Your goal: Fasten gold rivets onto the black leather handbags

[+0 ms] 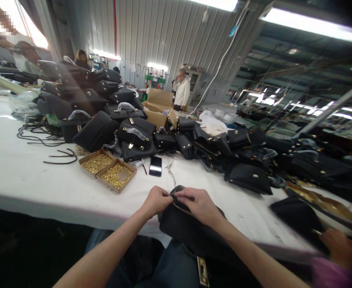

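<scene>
Pinching the far end of the black bag [181,230] between fingertips, left hand [158,201] beside right hand [200,206], body below.

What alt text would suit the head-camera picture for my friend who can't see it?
A person's left hand and right hand pinch the edge of a black handbag at a white-covered table. Beyond lie two shallow cardboard boxes of small gold-coloured pieces, a smartphone and heaped black handbags.

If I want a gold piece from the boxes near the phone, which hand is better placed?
Probably your left hand: the small boxes of gold pieces lie on its side. Your right hand is farther across, and both are at the black bag.
</scene>
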Demonstrator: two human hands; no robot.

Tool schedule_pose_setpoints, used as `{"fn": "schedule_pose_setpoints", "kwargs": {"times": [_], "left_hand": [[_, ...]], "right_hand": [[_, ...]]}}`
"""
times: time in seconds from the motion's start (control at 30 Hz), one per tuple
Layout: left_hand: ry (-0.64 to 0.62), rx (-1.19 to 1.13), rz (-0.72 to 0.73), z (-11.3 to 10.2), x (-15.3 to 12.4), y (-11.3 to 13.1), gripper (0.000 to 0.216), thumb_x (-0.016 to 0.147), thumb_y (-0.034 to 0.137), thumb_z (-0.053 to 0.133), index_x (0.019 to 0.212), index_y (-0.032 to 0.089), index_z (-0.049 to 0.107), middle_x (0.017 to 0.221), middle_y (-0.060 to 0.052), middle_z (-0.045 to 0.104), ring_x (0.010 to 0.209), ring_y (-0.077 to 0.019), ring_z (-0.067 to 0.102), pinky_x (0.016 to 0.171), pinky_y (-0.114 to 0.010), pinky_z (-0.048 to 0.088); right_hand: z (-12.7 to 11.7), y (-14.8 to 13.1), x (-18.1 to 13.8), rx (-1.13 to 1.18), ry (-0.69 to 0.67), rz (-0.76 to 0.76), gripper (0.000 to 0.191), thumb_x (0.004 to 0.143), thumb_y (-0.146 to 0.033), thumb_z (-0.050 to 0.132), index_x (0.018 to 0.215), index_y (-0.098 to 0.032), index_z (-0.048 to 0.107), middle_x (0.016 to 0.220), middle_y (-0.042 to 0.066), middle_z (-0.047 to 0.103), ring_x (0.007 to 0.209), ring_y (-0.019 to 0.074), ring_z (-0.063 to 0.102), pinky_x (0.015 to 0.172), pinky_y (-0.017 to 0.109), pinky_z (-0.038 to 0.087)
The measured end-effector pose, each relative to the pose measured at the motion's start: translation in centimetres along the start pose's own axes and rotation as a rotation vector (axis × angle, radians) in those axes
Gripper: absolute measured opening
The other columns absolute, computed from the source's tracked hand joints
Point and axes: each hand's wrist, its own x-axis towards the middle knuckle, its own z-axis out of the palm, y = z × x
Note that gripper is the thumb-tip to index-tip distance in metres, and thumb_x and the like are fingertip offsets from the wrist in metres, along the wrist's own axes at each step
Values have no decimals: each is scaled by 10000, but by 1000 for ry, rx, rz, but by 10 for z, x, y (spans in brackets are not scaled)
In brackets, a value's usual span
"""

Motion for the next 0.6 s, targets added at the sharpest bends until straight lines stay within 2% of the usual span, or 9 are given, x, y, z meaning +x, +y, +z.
{"fn": "schedule_pose_setpoints", "kwargs": {"times": [0.07, 0.17, 0.23, 0.4, 0.6], "left_hand": [[3, -3, 9, 0, -1, -1, 308, 753, 355, 627, 548, 154, 513, 559, 30, 293, 584, -104, 294, 540, -295, 157], [12, -10, 19, -1, -3, -2, 317, 748, 345, 624, 533, 157, 486, 544, 32, 282, 579, -102, 278, 540, -302, 141], [13, -13, 23, -1, -4, -2, 307, 747, 342, 625, 536, 151, 510, 534, 32, 289, 577, -101, 282, 540, -302, 141], [27, -7, 19, 0, -2, -8, 319, 747, 353, 639, 537, 141, 527, 543, 28, 296, 581, -98, 322, 540, -298, 150], [50, 4, 10, 2, 0, -16, 260, 728, 339, 622, 571, 132, 610, 529, 20, 338, 590, -118, 380, 547, -302, 185]], "right_hand": [[5, 1, 1, 15, -7, 69, 242, 942, -297, 748, 1159, -307, 855, 1050, 1, 811, 985, 224, 764, 933, 343, 570], [11, 0, 1, -24, -1, 110, 178, 925, -311, 768, 1072, -282, 864, 985, 9, 810, 922, 243, 770, 869, 354, 576], [13, -1, 1, -90, 14, 70, 126, 941, -301, 753, 996, -282, 865, 976, 7, 806, 921, 238, 765, 870, 352, 567], [16, 3, 1, -243, 30, -118, 120, 959, -241, 738, 952, -291, 847, 1018, 19, 764, 953, 216, 716, 875, 345, 541], [17, 8, 8, -224, 10, -125, 101, 944, -218, 751, 915, -276, 828, 983, 10, 751, 931, 195, 708, 864, 323, 542]]}}
